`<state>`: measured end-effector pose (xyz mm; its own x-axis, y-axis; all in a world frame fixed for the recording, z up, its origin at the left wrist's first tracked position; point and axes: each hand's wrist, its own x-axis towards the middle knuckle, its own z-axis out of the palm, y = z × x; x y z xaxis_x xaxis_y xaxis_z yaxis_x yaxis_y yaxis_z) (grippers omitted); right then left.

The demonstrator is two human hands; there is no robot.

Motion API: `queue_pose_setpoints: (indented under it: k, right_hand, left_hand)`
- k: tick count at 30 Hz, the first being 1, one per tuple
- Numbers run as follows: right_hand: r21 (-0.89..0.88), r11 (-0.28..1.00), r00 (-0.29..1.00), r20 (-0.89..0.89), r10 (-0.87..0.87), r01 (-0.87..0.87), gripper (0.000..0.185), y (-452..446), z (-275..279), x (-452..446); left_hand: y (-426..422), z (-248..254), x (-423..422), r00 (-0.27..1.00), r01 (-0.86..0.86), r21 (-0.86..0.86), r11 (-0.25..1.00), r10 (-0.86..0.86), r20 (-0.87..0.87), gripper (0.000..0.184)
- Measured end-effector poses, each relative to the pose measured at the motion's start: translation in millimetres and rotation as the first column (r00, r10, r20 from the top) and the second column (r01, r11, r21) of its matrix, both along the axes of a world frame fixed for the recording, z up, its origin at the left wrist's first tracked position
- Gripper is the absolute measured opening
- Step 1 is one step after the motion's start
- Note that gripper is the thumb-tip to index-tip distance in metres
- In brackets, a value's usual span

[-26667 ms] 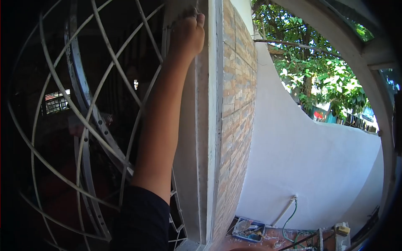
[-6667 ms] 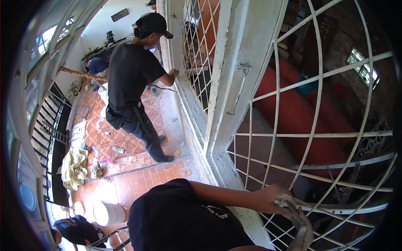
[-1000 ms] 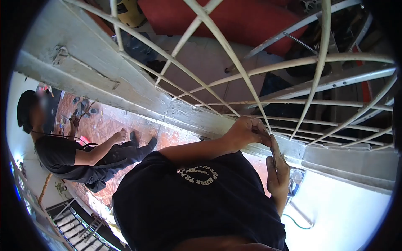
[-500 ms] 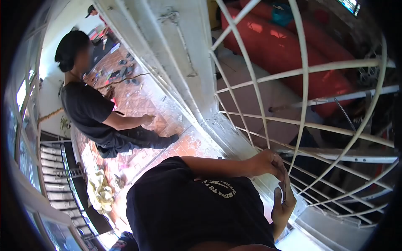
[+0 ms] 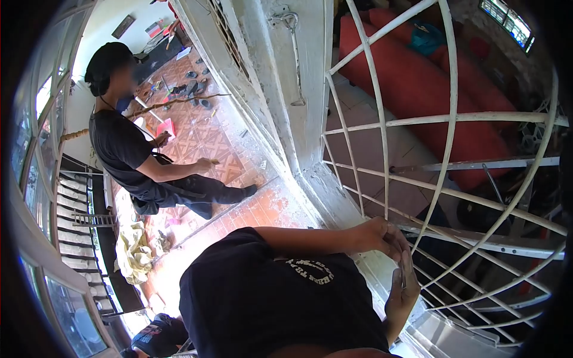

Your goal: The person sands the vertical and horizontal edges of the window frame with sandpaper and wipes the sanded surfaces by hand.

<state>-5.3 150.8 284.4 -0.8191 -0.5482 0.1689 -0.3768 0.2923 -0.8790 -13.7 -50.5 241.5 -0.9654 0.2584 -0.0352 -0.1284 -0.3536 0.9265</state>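
My hands meet in front of my dark printed shirt, beside a white metal grille. My left hand is bent, its fingers pressed against the fingertips of my right hand. Anything pinched there is too small or hidden to make out. My right hand has its fingers stretched out and its thumb apart, with greyish marks on the skin. The grille bars pass just past my fingers; I cannot tell whether they touch.
A co-worker in dark clothes stands on the tiled floor. A white-painted frame with a hook latch rises ahead. Beyond the grille are a red sofa and metal rails. A yellowish cloth lies left.
My view has shifted slightly, so the grille and frame appear farther right. The co-worker's head has turned and both of their hands now show. My hands stay together in nearly the same pose.
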Motion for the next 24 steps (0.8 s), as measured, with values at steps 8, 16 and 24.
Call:
queue_pose_setpoints:
  k: [8,16,24]
  right_hand:
    - [0.005,0.992,0.992,-0.008,0.125,-0.125,0.041,4,1,-3]
    - [0.061,0.974,0.972,0.099,0.213,-0.219,0.038,-1,4,-4]
    - [0.12,0.938,0.945,0.023,0.325,-0.326,0.035,-5,3,-10]
  left_hand:
    - [-5,-10,6,0.989,0.062,0.424,0.904,-0.112,0.095,0.028]
    - [-16,-16,9,0.984,0.124,0.27,0.955,-0.153,0.09,0.025]
    - [-20,-12,19,0.991,-0.038,0.196,0.98,0.011,0.136,0.023]
